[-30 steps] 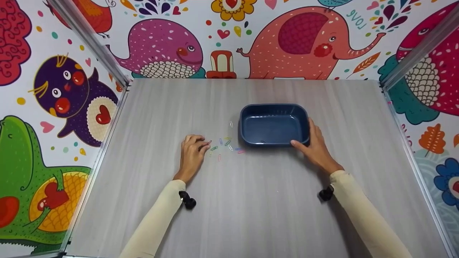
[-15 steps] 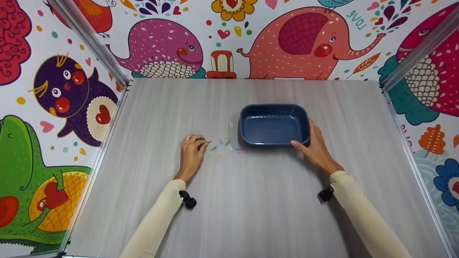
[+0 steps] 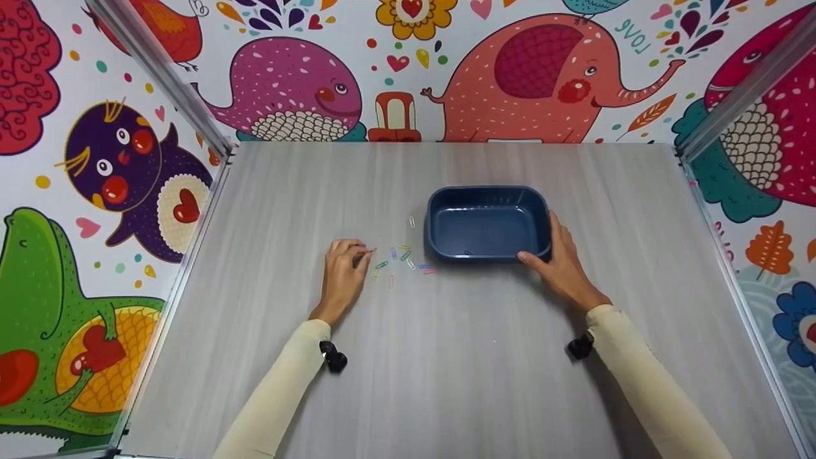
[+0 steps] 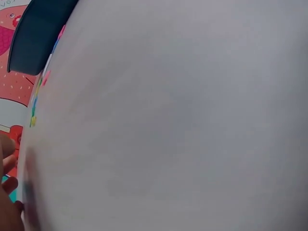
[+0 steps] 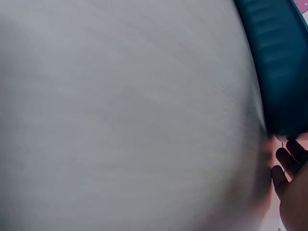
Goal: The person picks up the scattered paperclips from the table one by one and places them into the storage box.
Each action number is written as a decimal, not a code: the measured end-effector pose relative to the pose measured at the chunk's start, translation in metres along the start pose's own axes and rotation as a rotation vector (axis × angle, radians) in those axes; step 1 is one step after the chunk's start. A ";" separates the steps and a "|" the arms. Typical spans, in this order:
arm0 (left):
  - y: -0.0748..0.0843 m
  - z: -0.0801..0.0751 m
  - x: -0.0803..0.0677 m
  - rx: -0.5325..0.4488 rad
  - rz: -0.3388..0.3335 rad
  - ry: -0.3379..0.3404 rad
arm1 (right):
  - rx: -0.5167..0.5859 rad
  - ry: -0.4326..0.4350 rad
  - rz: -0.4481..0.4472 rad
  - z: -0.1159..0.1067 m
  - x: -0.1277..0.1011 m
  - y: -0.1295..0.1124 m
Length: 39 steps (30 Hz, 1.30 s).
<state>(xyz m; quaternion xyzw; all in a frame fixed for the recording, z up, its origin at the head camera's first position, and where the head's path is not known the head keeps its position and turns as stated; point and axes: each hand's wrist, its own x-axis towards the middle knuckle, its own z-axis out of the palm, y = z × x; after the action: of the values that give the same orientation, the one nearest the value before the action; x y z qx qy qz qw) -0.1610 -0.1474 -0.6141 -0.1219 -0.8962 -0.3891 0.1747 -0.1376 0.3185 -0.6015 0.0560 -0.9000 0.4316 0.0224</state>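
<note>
A dark blue plastic tray [image 3: 488,191] sits on the grey table [image 3: 446,357]. Left of it lie several small coloured paper clips [image 3: 403,258], and a white one [image 3: 412,222] lies by the tray's left wall. My left hand [image 3: 364,255] rests on the table at the left edge of the scatter and pinches a reddish paper clip [image 3: 373,252] at its fingertips. My right hand [image 3: 549,252] grips the tray's near right corner, thumb on the front wall. The left wrist view shows the tray [image 4: 33,38] and clips [image 4: 41,82]. The right wrist view shows the tray wall [image 5: 281,72] and my fingers [image 5: 288,168].
Walls with cartoon animals enclose the table on three sides, with metal rails [image 3: 191,210] along its left and right edges. A tiny dark speck [image 3: 467,252] lies inside the tray near its front wall.
My left fingers have drawn back slightly with the clip pinched between them. The right hand and the tray have not moved.
</note>
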 end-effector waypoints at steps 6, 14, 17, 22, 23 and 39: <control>0.009 0.001 0.004 -0.047 0.026 -0.023 | 0.005 -0.005 0.013 -0.001 -0.004 0.004; 0.017 0.003 0.011 -0.072 0.059 -0.049 | -0.006 0.007 -0.015 -0.001 -0.004 0.005; 0.019 0.004 0.013 -0.068 0.063 -0.061 | -0.020 0.007 -0.020 -0.001 -0.005 0.005; 0.023 0.006 0.016 -0.080 0.073 -0.078 | -0.026 0.012 -0.030 -0.001 -0.005 0.004; 0.024 0.007 0.017 -0.083 0.074 -0.081 | -0.026 0.010 -0.026 -0.002 -0.006 0.004; 0.050 0.015 0.036 -0.105 0.134 -0.094 | -0.030 -0.055 0.032 -0.006 -0.006 -0.005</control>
<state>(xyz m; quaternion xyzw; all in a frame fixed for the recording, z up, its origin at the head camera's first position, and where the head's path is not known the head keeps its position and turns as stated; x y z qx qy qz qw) -0.1791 -0.0997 -0.5764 -0.2088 -0.8717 -0.4166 0.1516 -0.1314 0.3204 -0.5944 0.0531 -0.9074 0.4169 -0.0086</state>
